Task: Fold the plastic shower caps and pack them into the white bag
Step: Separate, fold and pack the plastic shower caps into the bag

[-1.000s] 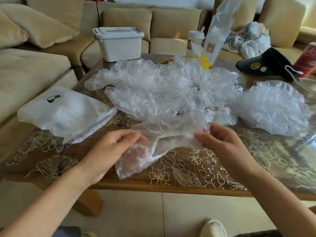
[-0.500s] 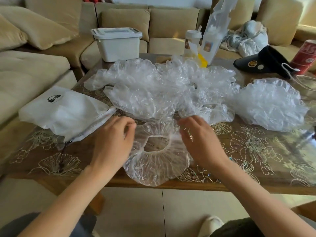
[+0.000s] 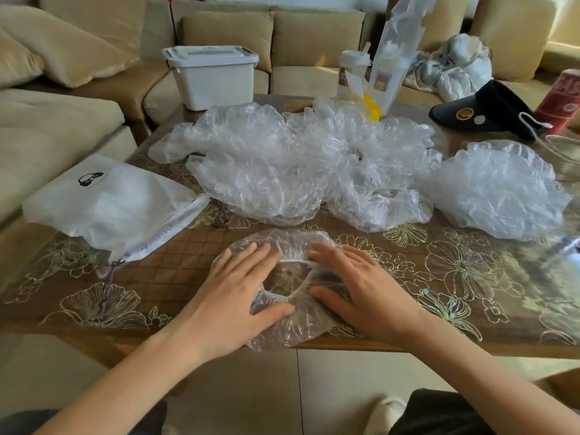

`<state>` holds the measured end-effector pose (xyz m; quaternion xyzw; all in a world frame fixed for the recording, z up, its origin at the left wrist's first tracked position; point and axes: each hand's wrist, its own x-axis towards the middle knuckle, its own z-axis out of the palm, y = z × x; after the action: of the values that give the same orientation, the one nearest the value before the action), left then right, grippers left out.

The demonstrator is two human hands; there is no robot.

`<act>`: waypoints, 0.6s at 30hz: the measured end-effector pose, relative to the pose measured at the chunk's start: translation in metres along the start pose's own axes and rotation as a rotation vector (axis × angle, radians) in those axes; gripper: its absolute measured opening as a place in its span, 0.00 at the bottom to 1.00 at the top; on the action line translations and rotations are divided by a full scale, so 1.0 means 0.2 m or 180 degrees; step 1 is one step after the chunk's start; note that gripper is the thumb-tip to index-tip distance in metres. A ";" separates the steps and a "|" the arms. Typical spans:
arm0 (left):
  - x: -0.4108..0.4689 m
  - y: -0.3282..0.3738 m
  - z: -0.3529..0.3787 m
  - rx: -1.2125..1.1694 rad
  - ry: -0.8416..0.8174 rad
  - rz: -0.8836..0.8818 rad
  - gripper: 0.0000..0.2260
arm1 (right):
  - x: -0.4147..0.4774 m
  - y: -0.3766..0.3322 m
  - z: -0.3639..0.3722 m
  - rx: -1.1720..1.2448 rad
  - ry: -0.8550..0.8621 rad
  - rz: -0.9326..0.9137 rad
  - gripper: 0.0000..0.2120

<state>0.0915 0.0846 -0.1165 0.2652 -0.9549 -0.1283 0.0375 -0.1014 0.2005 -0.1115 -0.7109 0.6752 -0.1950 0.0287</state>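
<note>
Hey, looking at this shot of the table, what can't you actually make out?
Head view only:
1. white bag: opaque fabric hides whether any caps are inside.
2. pile of caps: the clear layers overlap, so they cannot be counted.
3. shower cap: the left hand and right hand cover much of it.
4. red can: cut off by the right edge, lettering unreadable.

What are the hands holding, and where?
Nothing is gripped: the left hand and right hand lie flat on one shower cap, either side of its opening.
</note>
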 end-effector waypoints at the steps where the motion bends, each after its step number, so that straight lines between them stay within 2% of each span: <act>1: -0.01 -0.01 0.01 -0.0085 0.0047 0.0109 0.37 | -0.02 0.01 0.00 0.0020 0.0096 -0.0033 0.24; 4: -0.05 -0.03 0.03 -0.0477 0.0418 0.0463 0.31 | -0.08 0.02 0.00 0.0085 0.0439 -0.0135 0.17; 7: -0.07 -0.04 0.04 -0.0593 0.0923 0.0766 0.20 | -0.11 0.01 -0.02 0.0185 0.0394 -0.0169 0.17; 12: -0.07 -0.05 0.04 -0.1000 0.1229 0.0471 0.12 | -0.10 0.00 -0.05 0.0205 0.0057 -0.0083 0.19; 15: -0.06 -0.04 0.01 -0.0746 0.1573 0.0382 0.10 | -0.08 0.00 -0.07 0.0182 0.0127 -0.0033 0.22; 18: -0.10 0.00 0.01 -0.0551 0.1701 0.0871 0.12 | -0.10 0.00 -0.09 0.0054 0.0071 -0.0245 0.24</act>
<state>0.1084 0.0949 -0.1187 0.1545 -0.9236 -0.1287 0.3266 -0.1076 0.2238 -0.0993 -0.7338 0.6459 -0.2095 0.0198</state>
